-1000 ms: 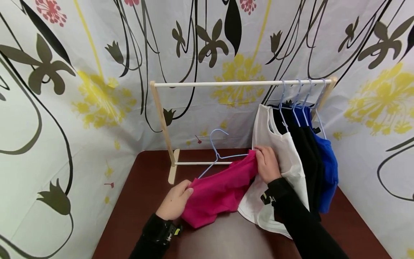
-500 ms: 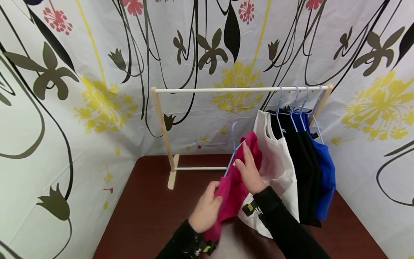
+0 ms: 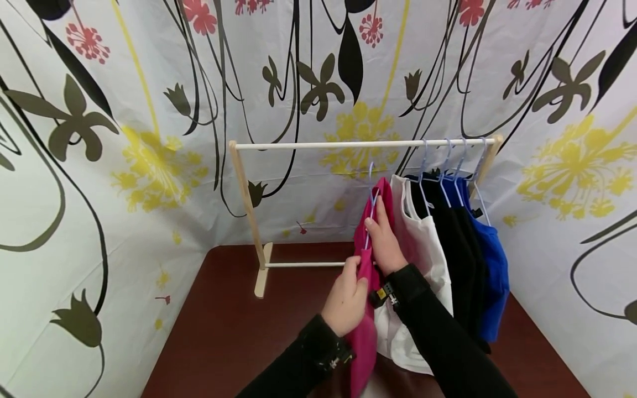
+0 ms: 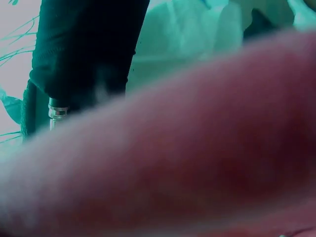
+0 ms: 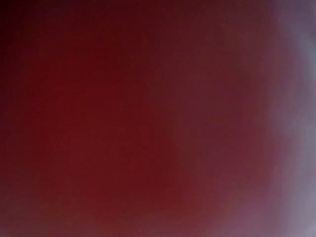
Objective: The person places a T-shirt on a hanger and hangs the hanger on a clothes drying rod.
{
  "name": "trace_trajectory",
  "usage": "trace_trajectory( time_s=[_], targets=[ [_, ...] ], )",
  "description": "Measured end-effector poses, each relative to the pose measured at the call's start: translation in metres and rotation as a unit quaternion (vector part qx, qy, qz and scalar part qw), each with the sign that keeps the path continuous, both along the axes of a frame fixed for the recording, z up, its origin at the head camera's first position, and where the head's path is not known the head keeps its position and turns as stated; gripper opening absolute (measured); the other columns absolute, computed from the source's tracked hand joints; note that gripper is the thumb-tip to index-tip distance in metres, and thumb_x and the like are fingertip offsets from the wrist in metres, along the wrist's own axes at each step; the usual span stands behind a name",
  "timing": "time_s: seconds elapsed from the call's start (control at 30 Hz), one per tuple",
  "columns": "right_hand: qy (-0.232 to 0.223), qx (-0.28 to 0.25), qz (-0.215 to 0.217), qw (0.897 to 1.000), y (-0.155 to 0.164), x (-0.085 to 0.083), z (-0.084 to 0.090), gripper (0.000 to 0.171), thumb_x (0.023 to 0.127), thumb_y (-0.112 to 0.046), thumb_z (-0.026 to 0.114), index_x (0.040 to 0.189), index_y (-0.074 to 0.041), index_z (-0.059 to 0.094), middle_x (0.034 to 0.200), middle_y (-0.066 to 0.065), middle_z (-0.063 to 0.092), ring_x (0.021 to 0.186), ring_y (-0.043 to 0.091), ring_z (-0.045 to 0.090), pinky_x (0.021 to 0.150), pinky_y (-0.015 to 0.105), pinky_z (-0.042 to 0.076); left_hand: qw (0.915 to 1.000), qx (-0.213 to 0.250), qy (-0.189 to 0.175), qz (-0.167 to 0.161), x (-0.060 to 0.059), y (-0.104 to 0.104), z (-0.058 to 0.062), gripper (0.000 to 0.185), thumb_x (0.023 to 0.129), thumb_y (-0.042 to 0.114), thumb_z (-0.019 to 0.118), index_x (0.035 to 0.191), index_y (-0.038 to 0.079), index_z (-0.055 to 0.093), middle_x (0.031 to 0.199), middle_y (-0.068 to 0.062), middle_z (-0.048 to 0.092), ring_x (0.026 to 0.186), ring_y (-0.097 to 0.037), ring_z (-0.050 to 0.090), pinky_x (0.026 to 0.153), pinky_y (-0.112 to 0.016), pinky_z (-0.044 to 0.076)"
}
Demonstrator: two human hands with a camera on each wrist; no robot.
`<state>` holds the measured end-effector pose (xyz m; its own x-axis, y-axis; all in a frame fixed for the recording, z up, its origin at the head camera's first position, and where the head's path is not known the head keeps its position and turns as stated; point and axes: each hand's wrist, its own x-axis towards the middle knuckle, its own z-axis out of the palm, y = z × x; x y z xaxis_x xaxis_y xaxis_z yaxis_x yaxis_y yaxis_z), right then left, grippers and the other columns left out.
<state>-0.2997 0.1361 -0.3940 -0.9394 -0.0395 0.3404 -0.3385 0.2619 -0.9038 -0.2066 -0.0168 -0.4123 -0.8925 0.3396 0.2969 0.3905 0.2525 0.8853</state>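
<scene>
A pink top (image 3: 365,337) hangs on a light-blue hanger (image 3: 370,174), turned nearly edge-on in the head view. The hanger's hook stands in front of the rack, its tip a little below the top rail's line. My left hand (image 3: 345,298) grips the near shoulder of the top. Higher up, my right hand (image 3: 388,247) holds the far side by the hanger, fingers stretched forward and thumb toward the hanger arm. Directly to the right hangs a white sleeveless top (image 3: 430,260). Blurred skin fills much of the left wrist view; the right wrist view is a dark red blur.
The wooden rack's white rail (image 3: 298,146) spans the back. On its right end hang the white top, black garments (image 3: 463,249) and a blue top (image 3: 492,260) on blue hangers. The rack's left foot (image 3: 264,271) stands on the brown table (image 3: 214,331). Patterned cloth surrounds it.
The pink top has turned from facing forward to nearly edge-on, and its hanger hook has risen and moved right toward the rail. My left hand has moved right and is now below the right hand.
</scene>
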Motion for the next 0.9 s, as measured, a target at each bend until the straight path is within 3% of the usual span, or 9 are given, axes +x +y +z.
trace_trajectory(
  time_s=[0.2, 0.4, 0.47, 0.6, 0.73, 0.9],
  targets=[
    [0.006, 0.0, 0.009, 1.0, 0.009, -0.019, 0.021, 0.064, 0.11, -0.042, 0.03, 0.163, -0.026, -0.003, 0.168, -0.008, 0.0, 0.151, 0.014, 0.008, 0.12, 0.038, 0.01, 0.9998, -0.011, 0.01, 0.011, -0.021, 0.012, 0.026, 0.036, 0.105, 0.011, 0.042, 0.141, 0.01, 0.042, 0.096, -0.003, 0.059, 0.078, -0.014, 0.056, 0.072, -0.032, 0.048],
    [-0.009, -0.008, 0.022, 1.0, 0.018, -0.029, 0.027, 0.065, 0.11, -0.051, 0.021, 0.162, -0.024, -0.005, 0.169, -0.004, -0.002, 0.15, 0.012, 0.006, 0.119, 0.034, 0.006, 0.9996, -0.024, 0.009, 0.015, -0.037, 0.023, 0.04, 0.039, 0.104, 0.011, 0.04, 0.144, 0.011, 0.041, 0.106, -0.007, 0.061, 0.087, -0.016, 0.059, 0.08, -0.033, 0.049],
    [-0.008, -0.031, 0.031, 0.999, 0.021, -0.03, 0.027, 0.062, 0.11, -0.05, 0.019, 0.163, -0.026, -0.004, 0.168, 0.0, 0.003, 0.148, 0.019, 0.013, 0.117, 0.036, 0.011, 0.9995, -0.027, 0.01, 0.015, -0.041, 0.027, 0.043, 0.039, 0.104, 0.011, 0.04, 0.143, 0.01, 0.042, 0.113, -0.009, 0.062, 0.094, -0.016, 0.06, 0.085, -0.034, 0.049],
    [-0.008, -0.051, 0.053, 0.997, 0.023, -0.031, 0.024, 0.058, 0.111, -0.045, 0.019, 0.163, -0.031, -0.003, 0.167, 0.0, 0.007, 0.148, 0.027, 0.015, 0.117, 0.039, 0.013, 0.9993, -0.027, 0.009, 0.024, -0.05, 0.036, 0.047, 0.038, 0.104, 0.012, 0.041, 0.142, 0.009, 0.042, 0.127, -0.014, 0.061, 0.106, -0.019, 0.06, 0.095, -0.038, 0.047],
    [-0.019, -0.036, 0.05, 0.998, 0.024, -0.027, 0.019, 0.058, 0.111, -0.046, 0.022, 0.163, -0.031, 0.0, 0.168, -0.005, 0.005, 0.151, 0.021, 0.008, 0.119, 0.037, 0.008, 0.9987, -0.034, 0.005, 0.037, -0.058, 0.043, 0.048, 0.039, 0.104, 0.013, 0.041, 0.143, 0.008, 0.042, 0.13, -0.015, 0.06, 0.11, -0.021, 0.06, 0.096, -0.039, 0.047],
    [-0.016, -0.06, 0.05, 0.997, 0.026, -0.024, 0.016, 0.055, 0.111, -0.045, 0.022, 0.163, -0.032, 0.007, 0.164, -0.005, 0.015, 0.145, 0.014, 0.017, 0.117, 0.032, 0.012, 0.998, -0.035, -0.017, 0.051, -0.064, 0.054, 0.048, 0.038, 0.104, 0.015, 0.041, 0.141, 0.011, 0.043, 0.125, -0.015, 0.062, 0.103, -0.022, 0.061, 0.092, -0.039, 0.049]
  ],
)
